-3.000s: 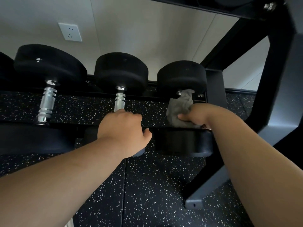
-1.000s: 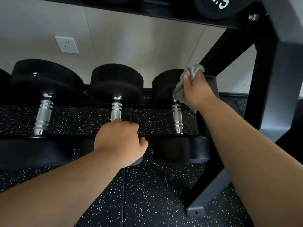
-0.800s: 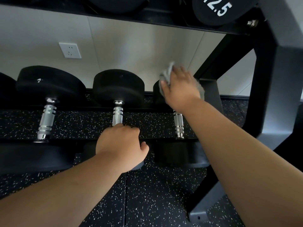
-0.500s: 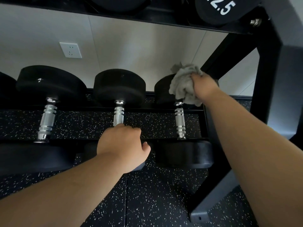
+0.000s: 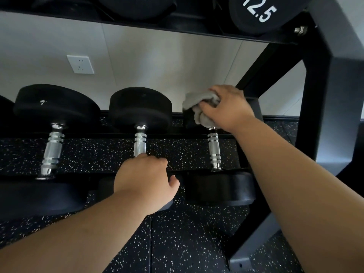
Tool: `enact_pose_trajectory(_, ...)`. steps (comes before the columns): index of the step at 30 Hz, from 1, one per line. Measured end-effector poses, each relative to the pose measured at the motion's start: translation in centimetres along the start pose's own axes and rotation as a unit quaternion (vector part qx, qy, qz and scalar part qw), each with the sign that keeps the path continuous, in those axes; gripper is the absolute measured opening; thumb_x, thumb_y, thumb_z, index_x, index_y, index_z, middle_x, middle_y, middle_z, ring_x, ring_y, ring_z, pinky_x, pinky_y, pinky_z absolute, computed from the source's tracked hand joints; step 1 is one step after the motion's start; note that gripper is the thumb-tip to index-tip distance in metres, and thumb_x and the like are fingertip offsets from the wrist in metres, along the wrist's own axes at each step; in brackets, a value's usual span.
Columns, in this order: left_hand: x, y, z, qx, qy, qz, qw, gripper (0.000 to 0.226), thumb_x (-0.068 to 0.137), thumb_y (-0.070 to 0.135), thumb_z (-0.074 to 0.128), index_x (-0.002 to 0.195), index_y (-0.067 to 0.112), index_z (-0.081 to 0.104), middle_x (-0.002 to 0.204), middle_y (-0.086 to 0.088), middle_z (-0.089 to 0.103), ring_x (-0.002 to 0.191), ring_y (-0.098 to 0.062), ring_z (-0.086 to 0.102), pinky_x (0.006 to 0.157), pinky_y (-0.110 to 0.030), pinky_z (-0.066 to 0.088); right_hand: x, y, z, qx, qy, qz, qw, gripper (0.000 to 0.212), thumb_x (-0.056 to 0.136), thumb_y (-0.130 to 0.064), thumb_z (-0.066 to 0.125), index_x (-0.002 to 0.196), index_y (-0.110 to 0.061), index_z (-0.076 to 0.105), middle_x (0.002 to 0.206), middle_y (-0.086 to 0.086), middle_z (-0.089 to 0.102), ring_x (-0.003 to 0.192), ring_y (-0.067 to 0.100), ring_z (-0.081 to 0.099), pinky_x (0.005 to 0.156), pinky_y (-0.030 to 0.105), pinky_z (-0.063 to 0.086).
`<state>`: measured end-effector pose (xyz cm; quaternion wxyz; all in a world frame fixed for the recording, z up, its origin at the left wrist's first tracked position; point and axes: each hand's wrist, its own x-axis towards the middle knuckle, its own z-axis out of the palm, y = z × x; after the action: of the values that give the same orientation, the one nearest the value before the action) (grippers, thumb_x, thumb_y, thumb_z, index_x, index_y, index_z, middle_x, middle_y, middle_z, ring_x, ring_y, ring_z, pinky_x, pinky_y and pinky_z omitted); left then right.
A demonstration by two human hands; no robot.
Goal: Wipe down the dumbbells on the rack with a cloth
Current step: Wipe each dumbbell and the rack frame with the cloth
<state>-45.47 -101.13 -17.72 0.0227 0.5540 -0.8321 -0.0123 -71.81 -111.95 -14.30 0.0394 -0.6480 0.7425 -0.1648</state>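
While the left hand (image 5: 144, 180) had its fingers curled round the near end of the middle dumbbell (image 5: 140, 109), on its chrome handle, the right hand (image 5: 228, 107) clamped its fingers on a bunched grey cloth (image 5: 199, 107). The cloth was pressed against the far black head of the right dumbbell (image 5: 214, 148), the next one to the right of the middle dumbbell, and covered most of that head. The left dumbbell (image 5: 55, 107) lay untouched on the other side of the middle dumbbell, parallel to it. All three rested on the lower shelf of the black rack (image 5: 315, 95). Above the middle dumbbell and to its right, a weight marked 12.5 (image 5: 256, 14) sat on the upper shelf. A white wall socket (image 5: 80, 64) showed behind and to the left.
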Motion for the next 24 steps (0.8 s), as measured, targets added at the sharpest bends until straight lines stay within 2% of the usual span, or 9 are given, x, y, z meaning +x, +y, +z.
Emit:
enact_pose_trajectory(2,0.0,-0.1,0.2,-0.006,0.000,0.002,1.000,0.039,0.089,0.064,0.044,0.087,0.030,0.063,0.075,0.011,0.056,0.076,-0.012,0.053,0.064,-0.032,0.041,-0.1,1.6,-0.8,0.082,-0.023,0.082,0.993,0.058,0.081,-0.080,0.051,0.124,-0.042,0.057,0.121,-0.004,0.063,0.112,0.020,0.059,0.093,0.039,0.053)
enact_pose_trajectory(5,0.1,-0.1,0.3,0.000,0.005,0.007,1.000,0.040,0.087,0.064,0.043,0.085,0.029,0.062,0.072,0.011,0.054,0.076,-0.012,0.052,0.063,-0.032,0.038,-0.9,3.1,-2.3,0.166,-0.046,0.134,0.976,0.053,0.090,-0.070,0.058,0.128,-0.034,0.059,0.113,-0.007,0.066,0.101,0.014,0.062,0.068,0.020,0.045)
enact_pose_trajectory(6,0.2,-0.1,0.4,0.002,0.003,0.007,1.000,0.040,0.087,0.064,0.043,0.085,0.029,0.062,0.072,0.011,0.055,0.077,-0.012,0.052,0.064,-0.032,0.038,-1.0,2.9,-2.4,0.173,-0.024,0.122,0.977,0.048,0.092,-0.065,0.059,0.127,-0.032,0.060,0.115,-0.008,0.066,0.102,0.013,0.062,0.070,0.020,0.045)
enact_pose_trajectory(8,0.2,-0.1,0.3,0.001,-0.002,0.003,1.000,0.040,0.089,0.064,0.044,0.087,0.029,0.063,0.075,0.011,0.057,0.078,-0.012,0.053,0.065,-0.032,0.042,-1.3,1.5,-1.8,0.168,0.010,0.071,0.983,0.046,0.098,-0.053,0.058,0.139,-0.032,0.054,0.136,-0.008,0.058,0.116,0.013,0.057,0.091,0.028,0.048)
enact_pose_trajectory(11,0.1,0.0,0.1,0.001,-0.002,-0.002,1.000,0.040,0.089,0.064,0.045,0.088,0.029,0.064,0.076,0.011,0.057,0.077,-0.012,0.053,0.065,-0.032,0.042,-1.1,-0.7,0.3,-0.027,0.005,-0.020,0.999,0.045,0.108,-0.044,0.036,0.151,-0.034,0.044,0.159,0.001,0.041,0.148,0.032,0.032,0.122,0.049,0.024)
enact_pose_trajectory(14,0.1,0.1,0.1,0.007,-0.002,0.000,1.000,0.039,0.089,0.064,0.046,0.085,0.029,0.062,0.075,0.011,0.055,0.074,-0.012,0.053,0.064,-0.032,0.040,-1.2,-2.4,0.9,-0.159,0.003,-0.133,0.978,0.045,0.109,-0.046,0.027,0.150,-0.042,0.044,0.159,-0.002,0.042,0.152,0.034,0.026,0.126,0.052,0.011)
enact_pose_trajectory(18,0.0,0.2,0.0,0.008,-0.005,-0.004,1.000,0.040,0.090,0.065,0.045,0.087,0.030,0.063,0.077,0.011,0.054,0.073,-0.013,0.055,0.063,-0.031,0.043,-1.6,-3.8,2.3,-0.270,-0.077,-0.281,0.918,0.051,0.104,-0.054,0.026,0.137,-0.035,0.059,0.146,-0.006,0.057,0.151,0.030,0.029,0.127,0.053,0.006)
enact_pose_trajectory(21,0.0,0.2,-0.1,0.003,0.001,-0.006,1.000,0.042,0.090,0.067,0.043,0.088,0.030,0.063,0.077,0.012,0.053,0.073,-0.012,0.056,0.063,-0.031,0.043,-1.1,-3.0,2.0,-0.280,-0.048,-0.301,0.910,0.046,0.101,-0.056,0.037,0.133,-0.037,0.062,0.141,-0.009,0.058,0.147,0.026,0.035,0.126,0.050,0.014)
enact_pose_trajectory(24,0.0,0.1,0.3,0.001,0.006,0.001,1.000,0.044,0.090,0.067,0.040,0.087,0.030,0.064,0.077,0.012,0.057,0.076,-0.011,0.057,0.065,-0.031,0.045,-1.2,-1.3,1.0,-0.208,0.000,-0.234,0.950,0.055,0.100,-0.060,0.041,0.148,-0.033,0.049,0.153,-0.006,0.048,0.148,0.026,0.035,0.126,0.047,0.018)
